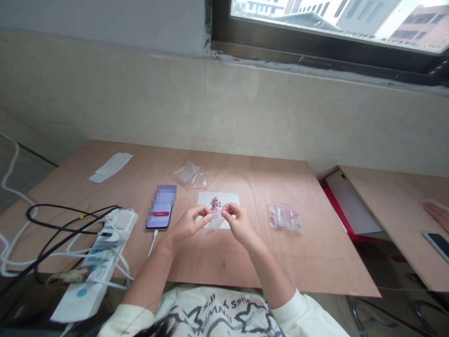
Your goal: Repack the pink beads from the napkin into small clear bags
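Between my two hands hangs a small clear zip bag (212,226) with a red line along its top edge. My left hand (189,224) pinches one end of that edge, and my right hand (240,225) pinches the other. Something pinkish shows faintly through the plastic. Just beyond the fingers, a pile of small dark-red beads (215,203) lies on a white sheet of paper (233,198). To the right sits a group of filled clear bags (285,217) with reddish contents. Behind the paper, farther left, are loose clear plastic bags (191,175).
A phone (162,206) with a charging cable lies left of my hands. A white power strip (100,267) with tangled cables crosses the table's left front. Folded white paper (111,167) rests at the back left. Another person's hand (438,215) is on the right-hand table.
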Tool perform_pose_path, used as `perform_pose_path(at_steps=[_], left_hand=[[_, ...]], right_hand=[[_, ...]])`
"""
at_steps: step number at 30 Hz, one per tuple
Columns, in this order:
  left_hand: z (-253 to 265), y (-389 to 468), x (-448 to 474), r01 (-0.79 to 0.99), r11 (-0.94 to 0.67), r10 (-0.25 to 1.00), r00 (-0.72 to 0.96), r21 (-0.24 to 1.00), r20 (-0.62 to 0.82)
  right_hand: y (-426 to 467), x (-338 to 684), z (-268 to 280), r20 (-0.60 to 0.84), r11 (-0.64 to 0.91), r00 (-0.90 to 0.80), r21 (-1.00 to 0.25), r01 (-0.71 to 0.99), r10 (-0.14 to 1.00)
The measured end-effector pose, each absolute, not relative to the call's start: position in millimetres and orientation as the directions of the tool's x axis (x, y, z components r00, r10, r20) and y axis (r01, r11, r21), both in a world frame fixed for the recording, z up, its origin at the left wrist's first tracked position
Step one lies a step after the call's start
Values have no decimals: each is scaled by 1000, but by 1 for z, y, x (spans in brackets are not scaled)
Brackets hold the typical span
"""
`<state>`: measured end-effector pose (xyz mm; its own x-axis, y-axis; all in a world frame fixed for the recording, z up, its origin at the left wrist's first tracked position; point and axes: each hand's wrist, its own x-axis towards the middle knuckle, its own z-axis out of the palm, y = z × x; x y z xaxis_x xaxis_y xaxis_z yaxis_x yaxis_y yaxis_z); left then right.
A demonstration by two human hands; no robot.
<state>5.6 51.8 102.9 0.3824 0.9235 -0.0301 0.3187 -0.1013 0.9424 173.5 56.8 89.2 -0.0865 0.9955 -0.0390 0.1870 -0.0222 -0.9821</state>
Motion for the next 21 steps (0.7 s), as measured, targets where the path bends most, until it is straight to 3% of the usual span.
perform_pose_path(at_steps=[7,16,21], left_hand=[[104,51,14,399,-189,918,395,897,17],[101,62,11,451,-221,919,392,865,30],[103,65,7,450,-269,923,372,851,95]], right_hand=[[51,170,93,-113,-101,-227,-993,63,967],[63,174,92,-236,-237,-115,-972,5,965],[65,178,93,-292,-299,-155,-954,-22,944]])
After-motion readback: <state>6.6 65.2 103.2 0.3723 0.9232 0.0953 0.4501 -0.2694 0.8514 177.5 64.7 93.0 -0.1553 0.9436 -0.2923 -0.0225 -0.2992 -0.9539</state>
